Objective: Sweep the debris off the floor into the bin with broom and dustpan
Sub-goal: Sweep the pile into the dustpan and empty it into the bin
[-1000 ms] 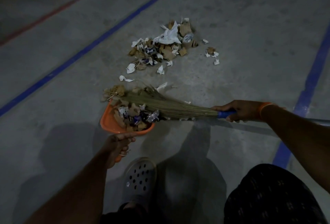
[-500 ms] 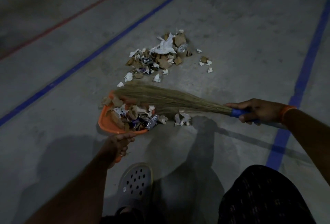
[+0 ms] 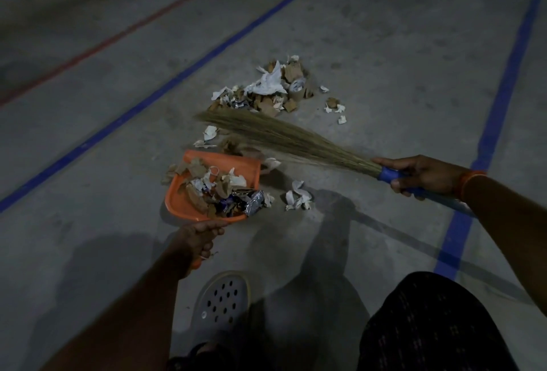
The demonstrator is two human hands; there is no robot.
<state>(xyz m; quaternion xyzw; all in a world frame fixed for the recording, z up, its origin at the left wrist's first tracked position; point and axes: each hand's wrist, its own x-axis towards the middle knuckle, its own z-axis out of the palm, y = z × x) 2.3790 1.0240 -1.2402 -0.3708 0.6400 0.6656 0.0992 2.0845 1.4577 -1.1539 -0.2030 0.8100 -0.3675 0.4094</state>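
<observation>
Dustpan (image 3: 180, 202) centre frame, scraps piled in it; broom (image 3: 284, 140) lies across just above, head left, handle running right. Debris heap (image 3: 272, 89) above the broom. Loose scrap (image 3: 297, 197) right of dustpan. Shoe (image 3: 220, 299) bottom centre

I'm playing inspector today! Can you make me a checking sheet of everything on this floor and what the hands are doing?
Surface: grey concrete floor with blue and red painted lines.
Job's things: orange dustpan part-filled with scraps; grass broom laid behind loose pieces; debris pile unswept.
Clutter: crumpled paper beside the dustpan.
Hands: left hand grips dustpan handle; right hand grips broom handle.
Cables: nothing seen.
Surroundings: perforated clog; no bin in view.
</observation>
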